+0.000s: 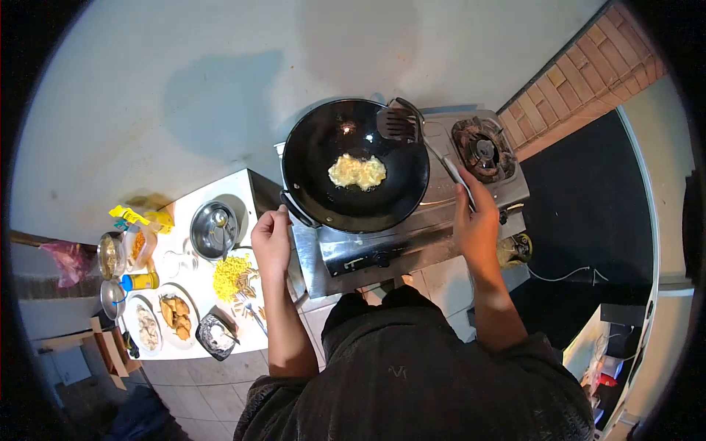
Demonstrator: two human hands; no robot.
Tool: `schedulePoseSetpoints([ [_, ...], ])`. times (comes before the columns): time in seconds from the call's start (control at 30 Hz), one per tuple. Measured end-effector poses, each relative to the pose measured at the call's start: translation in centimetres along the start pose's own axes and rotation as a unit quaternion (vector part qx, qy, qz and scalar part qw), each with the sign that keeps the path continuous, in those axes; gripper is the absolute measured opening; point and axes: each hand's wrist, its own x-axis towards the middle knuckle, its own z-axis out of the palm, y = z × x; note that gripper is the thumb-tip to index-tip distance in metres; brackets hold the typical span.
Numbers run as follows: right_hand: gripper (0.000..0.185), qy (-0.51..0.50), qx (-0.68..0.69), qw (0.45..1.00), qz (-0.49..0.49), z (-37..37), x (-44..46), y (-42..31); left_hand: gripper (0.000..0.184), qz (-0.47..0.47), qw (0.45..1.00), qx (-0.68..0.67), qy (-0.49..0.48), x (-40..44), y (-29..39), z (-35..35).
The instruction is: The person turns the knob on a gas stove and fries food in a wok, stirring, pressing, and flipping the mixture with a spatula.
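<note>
A black wok (312, 143) sits on the left burner of a gas stove (353, 257). In its middle lies a pale yellow, frying piece of food (357, 172) with oil around its edges. My left hand (272, 237) is closed at the wok's near-left handle (300, 210). My right hand (476, 220) is wrapped round the long handle of a slotted turner (399, 126). The turner's black head rests over the wok's far-right rim, beside the other wok handle, apart from the food.
A bare burner (484, 149) is on the stove's right. On the left, a white table (243, 192) holds a metal bowl (213, 229), yellow kernels (230, 277), a plate of fried pieces (176, 316) and a dark bowl of white stuff (218, 336). A wall (220, 81) stands behind the stove.
</note>
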Motion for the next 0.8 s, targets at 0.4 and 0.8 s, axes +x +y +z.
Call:
schedulePoseSetpoints([
  [0.4, 0.025, -0.088, 0.122, 0.986, -0.065, -2.7, 3.4, 4.7, 0.035, 0.043, 0.993, 0.038, 0.099, -5.4, 1.1, 5.0],
  [0.8, 0.023, -0.070, 0.074, 0.990, -0.099, 2.6, 5.8, 5.8, 0.037, -0.024, 0.991, 0.046, 0.126, -5.4, -0.8, 2.9],
])
